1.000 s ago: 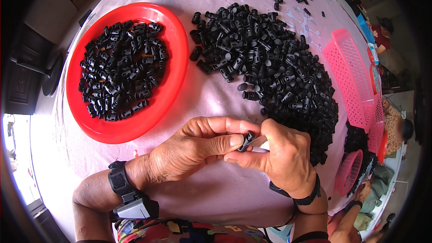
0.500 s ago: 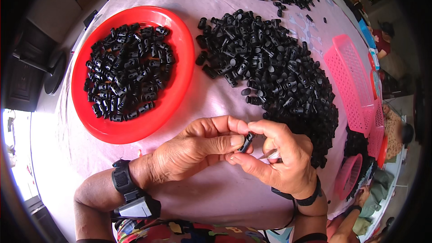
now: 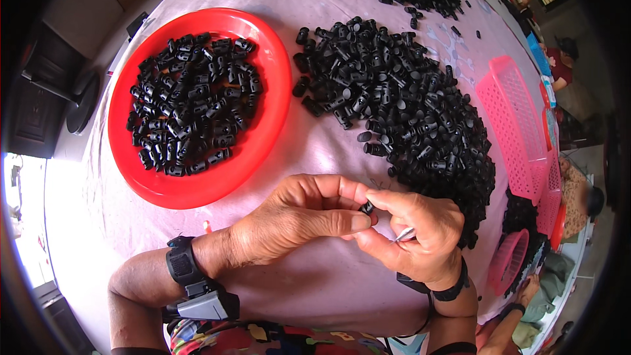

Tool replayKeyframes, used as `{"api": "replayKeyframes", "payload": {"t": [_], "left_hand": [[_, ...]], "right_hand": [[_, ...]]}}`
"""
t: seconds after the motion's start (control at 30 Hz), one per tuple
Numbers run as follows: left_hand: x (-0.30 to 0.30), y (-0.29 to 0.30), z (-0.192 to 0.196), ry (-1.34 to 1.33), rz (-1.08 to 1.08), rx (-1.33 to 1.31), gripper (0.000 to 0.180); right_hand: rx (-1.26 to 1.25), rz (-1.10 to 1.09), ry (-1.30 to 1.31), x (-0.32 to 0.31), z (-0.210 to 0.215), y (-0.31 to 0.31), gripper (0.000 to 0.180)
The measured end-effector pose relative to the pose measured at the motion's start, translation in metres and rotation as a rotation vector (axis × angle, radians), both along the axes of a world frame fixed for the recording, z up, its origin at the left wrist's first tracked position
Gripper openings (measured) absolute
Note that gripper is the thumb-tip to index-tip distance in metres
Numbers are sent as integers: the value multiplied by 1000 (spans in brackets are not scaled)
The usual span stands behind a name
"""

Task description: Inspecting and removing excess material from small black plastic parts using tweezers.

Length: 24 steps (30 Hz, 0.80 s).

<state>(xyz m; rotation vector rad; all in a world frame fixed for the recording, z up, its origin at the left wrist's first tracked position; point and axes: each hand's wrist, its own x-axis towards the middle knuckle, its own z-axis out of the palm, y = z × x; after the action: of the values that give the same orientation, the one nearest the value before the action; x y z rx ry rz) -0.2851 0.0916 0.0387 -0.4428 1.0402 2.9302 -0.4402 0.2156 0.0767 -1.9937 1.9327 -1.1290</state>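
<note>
Pinching a small black plastic piece (image 3: 367, 208) between them, the left hand (image 3: 299, 220) and the right hand (image 3: 414, 233) meet low in the frame, just right of centre, fingertips pressed together on the part. The right hand also grips a thin silvery piece (image 3: 404, 235) in its curled fingers. Directly above and to the right of the hands spreads a big heap of black pieces (image 3: 401, 105), its lower edge close to the right knuckles. A red round tray (image 3: 266, 138) loaded with more black pieces sits at upper left, near the left hand. Bare pale pink cloth (image 3: 315, 151) lies between tray and heap. A pink basket (image 3: 519, 125) lies at the right edge.
</note>
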Motion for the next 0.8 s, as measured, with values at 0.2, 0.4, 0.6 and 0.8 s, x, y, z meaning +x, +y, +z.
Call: {"api": "replayKeyframes", "payload": {"t": [0.2, 0.4, 0.6, 0.8], "left_hand": [[0, -1, -3, 62, -4, -49, 31], [2, 0, -3, 2, -8, -56, 32], [0, -3, 2, -2, 1, -36, 32], [1, -6, 5, 8, -29, 12, 36]], "right_hand": [[51, -3, -33, -2, -1, 1, 40], [16, 1, -1, 0, -2, 0, 40], [11, -16, -11, -1, -1, -2, 39], [25, -34, -115, -3, -3, 1, 40]]}}
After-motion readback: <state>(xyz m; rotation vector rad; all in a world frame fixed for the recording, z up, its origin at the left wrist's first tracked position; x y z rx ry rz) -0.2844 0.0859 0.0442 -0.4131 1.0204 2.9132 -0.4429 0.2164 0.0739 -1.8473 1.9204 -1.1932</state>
